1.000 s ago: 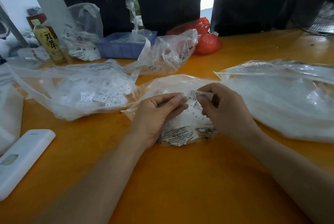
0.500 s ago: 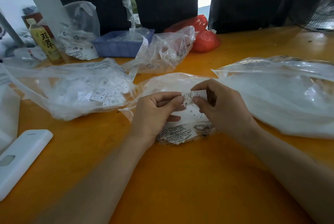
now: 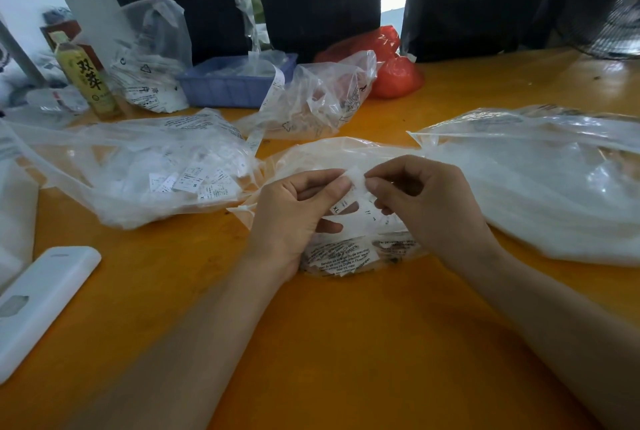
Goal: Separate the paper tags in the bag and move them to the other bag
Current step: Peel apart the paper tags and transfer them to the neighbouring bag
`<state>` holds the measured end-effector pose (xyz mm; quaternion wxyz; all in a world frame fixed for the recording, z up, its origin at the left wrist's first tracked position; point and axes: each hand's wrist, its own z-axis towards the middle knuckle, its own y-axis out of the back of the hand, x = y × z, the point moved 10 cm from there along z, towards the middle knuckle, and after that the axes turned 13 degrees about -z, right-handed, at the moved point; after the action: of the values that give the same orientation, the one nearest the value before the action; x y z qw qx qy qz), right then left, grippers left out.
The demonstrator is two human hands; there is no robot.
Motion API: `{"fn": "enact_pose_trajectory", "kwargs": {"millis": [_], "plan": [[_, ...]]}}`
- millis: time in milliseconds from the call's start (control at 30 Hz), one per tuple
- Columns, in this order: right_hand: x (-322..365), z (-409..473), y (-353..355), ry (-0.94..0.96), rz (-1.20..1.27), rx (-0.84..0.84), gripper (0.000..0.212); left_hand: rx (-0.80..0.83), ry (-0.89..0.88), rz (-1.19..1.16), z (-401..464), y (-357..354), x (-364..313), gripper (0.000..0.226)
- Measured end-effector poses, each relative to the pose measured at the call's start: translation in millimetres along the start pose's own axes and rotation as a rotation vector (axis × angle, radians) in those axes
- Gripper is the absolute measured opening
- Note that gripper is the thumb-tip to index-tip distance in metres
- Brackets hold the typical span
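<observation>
paper tag (image 3: 355, 177) lifted higher | left hand (image 3: 294, 218), right hand (image 3: 426, 207) pinch it

A second ago the right hand (image 3: 429, 207) alone pinched the paper tag (image 3: 355, 177), its printed face up, while the left hand (image 3: 294, 214) lay with fingers stretched toward it. Half a second ago the left hand's fingers (image 3: 341, 183) had closed on the tag's left end. Now both hands pinch it between thumb and forefinger, their tips almost touching, and the tag sits crumpled and blurred, its print no longer readable, slightly farther over the middle bag (image 3: 332, 155).
</observation>
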<state>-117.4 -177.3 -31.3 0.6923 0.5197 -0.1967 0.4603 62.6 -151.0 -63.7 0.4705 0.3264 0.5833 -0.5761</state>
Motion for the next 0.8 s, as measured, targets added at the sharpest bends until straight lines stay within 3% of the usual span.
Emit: {"fn": "enact_pose_trajectory", "kwargs": {"millis": [200,433,567,633,733,800], "plan": [[18.2,-6.9,-14.4,0.083,-0.023,0.101,0.007,0.007,-0.023,0.025,0.4,1.2,-2.1,0.025],[1.6,-0.2,8.4,-0.022,-0.021,-0.075,0.013,0.014,-0.101,0.069,4.6,3.8,-12.7,0.031],[1.9,1.4,17.4,-0.036,-0.039,-0.103,0.011,-0.070,-0.302,0.367,-0.1,12.5,-41.0,0.032],[7.3,2.4,26.6,-0.015,-0.105,-0.137,0.009,-0.129,-0.503,0.597,-7.2,18.1,-71.1,0.029],[21.8,9.5,58.1,0.058,-0.457,-0.205,0.004,-0.314,-0.789,1.009,-15.4,41.3,-120.5,0.022],[5.0,23.3,82.5,0.007,-0.822,-0.157,0.009,-0.466,-0.712,1.192,-9.4,75.8,-134.1,0.025]]}}
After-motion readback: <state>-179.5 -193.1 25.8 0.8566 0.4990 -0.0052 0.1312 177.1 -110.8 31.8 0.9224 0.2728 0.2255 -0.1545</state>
